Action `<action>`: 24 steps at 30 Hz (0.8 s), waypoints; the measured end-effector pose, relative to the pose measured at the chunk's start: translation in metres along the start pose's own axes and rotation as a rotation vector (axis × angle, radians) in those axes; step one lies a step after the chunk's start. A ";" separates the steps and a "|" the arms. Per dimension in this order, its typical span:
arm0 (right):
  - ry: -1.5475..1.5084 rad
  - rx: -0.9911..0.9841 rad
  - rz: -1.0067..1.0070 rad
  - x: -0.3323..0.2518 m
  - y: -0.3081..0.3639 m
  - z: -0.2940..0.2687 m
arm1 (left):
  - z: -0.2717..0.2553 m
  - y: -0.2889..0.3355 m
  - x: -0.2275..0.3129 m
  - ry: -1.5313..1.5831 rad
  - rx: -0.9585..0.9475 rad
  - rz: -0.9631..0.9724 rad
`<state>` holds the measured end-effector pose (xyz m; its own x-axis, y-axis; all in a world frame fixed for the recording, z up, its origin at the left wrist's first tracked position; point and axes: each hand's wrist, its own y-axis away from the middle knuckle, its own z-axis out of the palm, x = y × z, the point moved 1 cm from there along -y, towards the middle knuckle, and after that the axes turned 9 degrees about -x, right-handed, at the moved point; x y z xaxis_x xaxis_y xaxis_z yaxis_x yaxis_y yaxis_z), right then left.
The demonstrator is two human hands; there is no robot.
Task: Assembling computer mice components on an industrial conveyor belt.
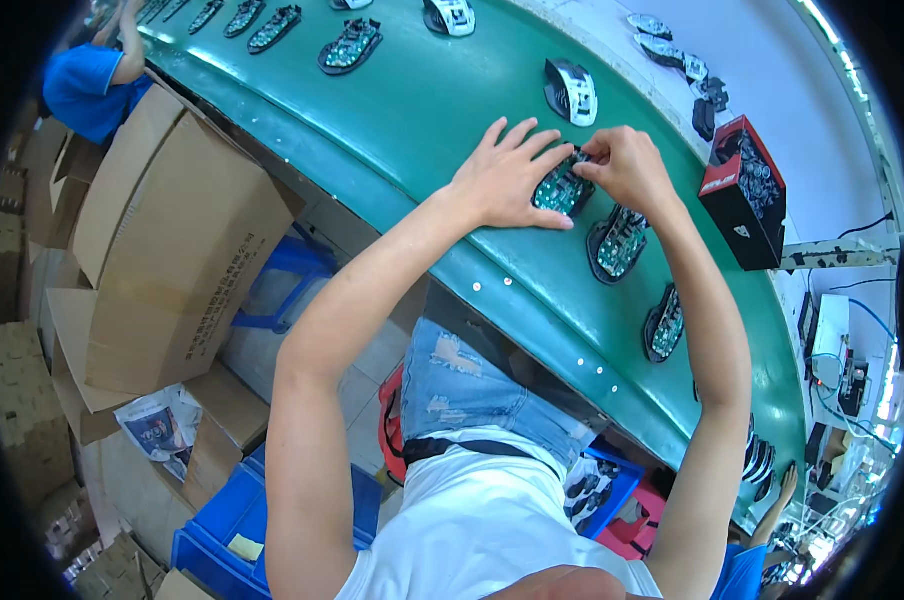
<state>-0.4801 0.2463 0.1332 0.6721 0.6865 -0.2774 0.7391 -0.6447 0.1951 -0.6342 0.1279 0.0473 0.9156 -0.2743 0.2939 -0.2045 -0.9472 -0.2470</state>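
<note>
An open computer mouse base (562,190) with a green circuit board lies on the green bench. My left hand (507,182) holds this mouse base from its left side, thumb at the near end and index finger at the far end; the other fingers spread out. At the far right end of the same base, my right hand (627,168) is closed in a pinch. Whatever its fingertips hold is too small and covered to make out. Close below my right wrist lies another mouse base (617,245) with an exposed board. Beyond my hands sits a white-and-black mouse shell (572,92).
More open mouse bases (350,46) line the bench (452,110), with another mouse base (664,325) to the right. A black-red box (744,190) of small parts stands at the far edge. Cardboard boxes (172,250) and a blue bin (222,530) are at left. A co-worker's blue sleeve (94,90) shows.
</note>
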 end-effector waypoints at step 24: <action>-0.120 0.414 0.016 0.101 0.082 -0.065 | 0.004 -0.002 0.007 -0.042 -0.010 -0.020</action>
<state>-0.3484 0.2851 0.1823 0.6555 0.6471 -0.3892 0.6315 -0.7524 -0.1873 -0.6260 0.1286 0.0462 0.9332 -0.2482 0.2600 -0.1890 -0.9541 -0.2322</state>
